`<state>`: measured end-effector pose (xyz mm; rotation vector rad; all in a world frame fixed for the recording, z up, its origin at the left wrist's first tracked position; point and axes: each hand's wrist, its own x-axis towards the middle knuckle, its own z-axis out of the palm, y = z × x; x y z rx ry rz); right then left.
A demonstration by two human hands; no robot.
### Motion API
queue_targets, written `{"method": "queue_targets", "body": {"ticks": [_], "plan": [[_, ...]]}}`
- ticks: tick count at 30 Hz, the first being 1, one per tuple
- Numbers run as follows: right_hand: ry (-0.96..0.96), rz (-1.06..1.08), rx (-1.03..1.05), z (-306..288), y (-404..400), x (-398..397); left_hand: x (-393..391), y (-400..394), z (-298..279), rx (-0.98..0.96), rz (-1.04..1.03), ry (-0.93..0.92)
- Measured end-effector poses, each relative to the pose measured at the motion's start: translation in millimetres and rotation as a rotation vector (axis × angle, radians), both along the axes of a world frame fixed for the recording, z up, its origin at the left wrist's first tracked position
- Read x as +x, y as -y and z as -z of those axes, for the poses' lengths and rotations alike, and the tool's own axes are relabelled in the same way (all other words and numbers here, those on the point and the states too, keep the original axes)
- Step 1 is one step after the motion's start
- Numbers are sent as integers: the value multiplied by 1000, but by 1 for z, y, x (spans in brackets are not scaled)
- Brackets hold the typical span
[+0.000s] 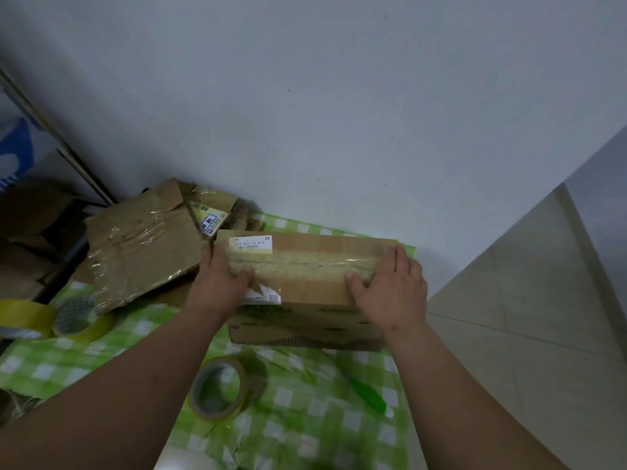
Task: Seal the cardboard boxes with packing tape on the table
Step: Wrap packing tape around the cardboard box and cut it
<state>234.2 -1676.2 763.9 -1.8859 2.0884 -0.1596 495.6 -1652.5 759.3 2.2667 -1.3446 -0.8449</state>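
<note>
Both hands are lying flat on top of the cardboard box (307, 266), fingers straight and close together, gripping nothing. The left hand (220, 278) is pressing down at the box's left end, its fingers reaching over the far left corner and its thumb lying on the tape strip (302, 262). The right hand (390, 286) is pressing at the box's right end, fingers pointing toward the wall (339, 113) behind the box and thumb resting on the near edge of the same strip.

The box is sitting with its long axis running left to right, parallel to the wall, closed flaps facing up. The glossy strip is running along that axis over the centre seam, from one hand to the other. A white shipping label (251, 244) is sitting at the box's far left corner, and a torn label (263, 295) is lying at its near edge beside the left thumb.

The box is resting on the green checked tablecloth (305, 401). In front of the box, a tape roll (220, 388) is lying tilted, with a green-handled tool (368, 395) just to the right of the roll. To the left of the box, a flattened taped carton (142, 245) is leaning, and further left two more yellowish tape rolls (81, 320) are sitting
</note>
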Motion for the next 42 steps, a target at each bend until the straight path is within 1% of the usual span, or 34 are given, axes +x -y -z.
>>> {"method": "queue_targets", "body": {"ticks": [3,5,7,9,11,13,16,17,21,25,28,32,37,42], "plan": [[76,22,24,-8,18,-9,11,6,3,-16,-174,-287],[221,58,81,-7,26,-14,8,8,1,-39,-267,-428],[344,85,133,-2,30,-17,6,11,1,-46,-312,-492],[362,88,189,1,34,-20,5,14,-1,-44,-330,-526],[394,111,211,2,39,-23,5,19,-3,-55,-358,-531],[480,167,215,2,43,-26,7,25,-4,-39,-380,-508],[569,219,229,1,46,-30,9,31,-3,-30,-385,-393],[593,233,229,1,47,-30,9,32,-2,-22,-389,-387],[666,291,230,2,48,-28,5,31,1,-17,-407,-457],[654,298,235,6,49,-31,5,30,-1,-11,-379,-525],[685,292,253,8,50,-34,5,32,-5,12,-399,-562],[696,299,255,7,51,-35,5,32,-7,19,-416,-555],[659,318,280,6,50,-34,3,30,-8,26,-396,-561],[672,369,287,9,49,-37,0,26,-11,26,-402,-546]]}}
